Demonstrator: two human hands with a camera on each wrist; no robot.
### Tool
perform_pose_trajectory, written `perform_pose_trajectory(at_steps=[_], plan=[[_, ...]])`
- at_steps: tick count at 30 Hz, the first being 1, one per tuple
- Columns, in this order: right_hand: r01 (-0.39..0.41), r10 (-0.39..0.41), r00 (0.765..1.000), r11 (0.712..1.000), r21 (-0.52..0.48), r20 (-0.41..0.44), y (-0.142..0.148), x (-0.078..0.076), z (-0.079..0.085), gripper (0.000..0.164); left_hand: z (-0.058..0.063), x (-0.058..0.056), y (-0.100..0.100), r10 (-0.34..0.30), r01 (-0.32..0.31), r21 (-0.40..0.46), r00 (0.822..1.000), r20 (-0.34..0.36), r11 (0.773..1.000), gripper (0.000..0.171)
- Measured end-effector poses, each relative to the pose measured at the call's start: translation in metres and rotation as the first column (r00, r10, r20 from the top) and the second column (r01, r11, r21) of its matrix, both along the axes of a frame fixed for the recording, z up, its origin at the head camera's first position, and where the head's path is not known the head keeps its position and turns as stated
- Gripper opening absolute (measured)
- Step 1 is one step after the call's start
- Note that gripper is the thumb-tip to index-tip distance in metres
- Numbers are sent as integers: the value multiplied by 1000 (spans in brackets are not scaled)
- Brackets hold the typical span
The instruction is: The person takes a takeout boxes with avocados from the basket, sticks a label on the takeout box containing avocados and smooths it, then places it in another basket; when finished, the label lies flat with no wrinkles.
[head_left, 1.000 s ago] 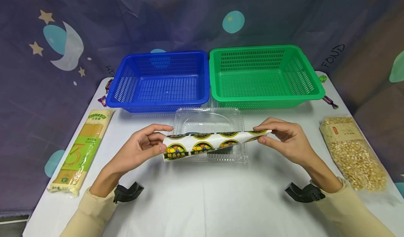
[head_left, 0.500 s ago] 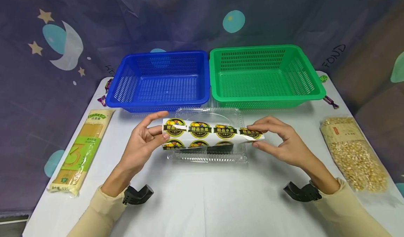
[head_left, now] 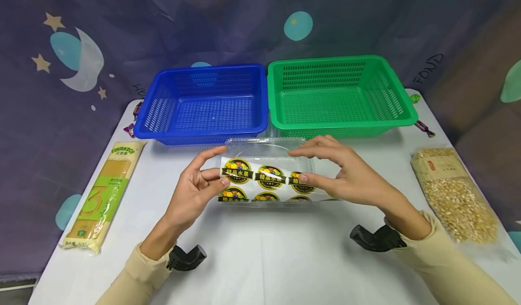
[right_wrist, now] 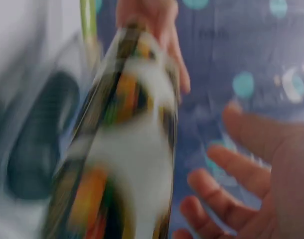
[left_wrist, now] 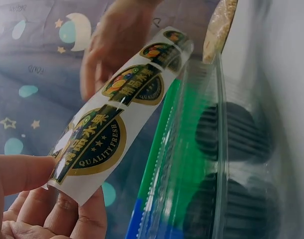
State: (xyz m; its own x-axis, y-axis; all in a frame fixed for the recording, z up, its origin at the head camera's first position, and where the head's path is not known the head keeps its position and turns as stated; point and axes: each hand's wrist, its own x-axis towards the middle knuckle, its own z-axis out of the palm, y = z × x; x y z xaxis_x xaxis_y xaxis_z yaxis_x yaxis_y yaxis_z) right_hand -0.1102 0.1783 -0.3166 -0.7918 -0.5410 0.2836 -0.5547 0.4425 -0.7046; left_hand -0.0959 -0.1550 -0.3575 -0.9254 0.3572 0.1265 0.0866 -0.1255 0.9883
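My left hand (head_left: 189, 194) pinches the left end of a white sheet of fruit stickers (head_left: 270, 176), printed with round black-and-gold labels. In the left wrist view the thumb presses on the sheet's near end, with the other fingers behind it, and the sheet (left_wrist: 137, 92) curves. My right hand (head_left: 350, 171) is at the sheet's right end, its thumb and fingers spread apart. The right wrist view shows those fingers beside the blurred sheet (right_wrist: 142, 134), not gripping it. Below lies a clear plastic clamshell box (head_left: 268, 147), partly covered; dark rounded things (left_wrist: 234, 132) show through its wall.
Behind the box stand a blue basket (head_left: 203, 135) and a green basket (head_left: 342, 126). A spaghetti packet (head_left: 103, 192) lies at left, a bag of pale corn-like kernels (head_left: 457, 196) at right. Wrapped candies (head_left: 129, 129) lie near the table's back corners.
The sticker sheet has tilted to show its printed face and come lower over the box. My right hand has moved left and spread its fingers off the sheet's end; my left hand keeps its pinch.
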Motion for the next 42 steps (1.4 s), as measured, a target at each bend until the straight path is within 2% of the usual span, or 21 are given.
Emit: perform_pose_trajectory(at_steps=[4,7,13,21,25,30,36,42], plan=[[-13,16,998,999,-47,65,-35,1,-1,43,-2,3,5,-26,26,9,1000,4,1000,62],[11,-3,995,997,-76,99,-56,2,-7,41,-4,5,8,-48,48,18,999,10,999,61],[56,-42,994,989,-138,103,-78,1,-22,33,-8,7,10,-82,82,-7,997,8,997,59],[57,-40,995,978,-200,90,-87,2,-32,26,-6,9,7,-88,91,-36,993,74,995,58],[42,-26,996,978,-203,80,-90,2,-34,26,-4,9,4,-75,82,-47,989,130,996,50],[-13,21,999,977,-213,36,-92,4,-38,26,-2,8,2,-41,64,-105,978,206,992,37],[-82,81,997,970,-228,-13,-94,4,-41,24,-1,8,-1,3,36,-186,979,204,982,16],[-105,104,994,961,-256,-18,-96,3,-43,21,-1,7,-2,20,20,-198,980,198,980,12]])
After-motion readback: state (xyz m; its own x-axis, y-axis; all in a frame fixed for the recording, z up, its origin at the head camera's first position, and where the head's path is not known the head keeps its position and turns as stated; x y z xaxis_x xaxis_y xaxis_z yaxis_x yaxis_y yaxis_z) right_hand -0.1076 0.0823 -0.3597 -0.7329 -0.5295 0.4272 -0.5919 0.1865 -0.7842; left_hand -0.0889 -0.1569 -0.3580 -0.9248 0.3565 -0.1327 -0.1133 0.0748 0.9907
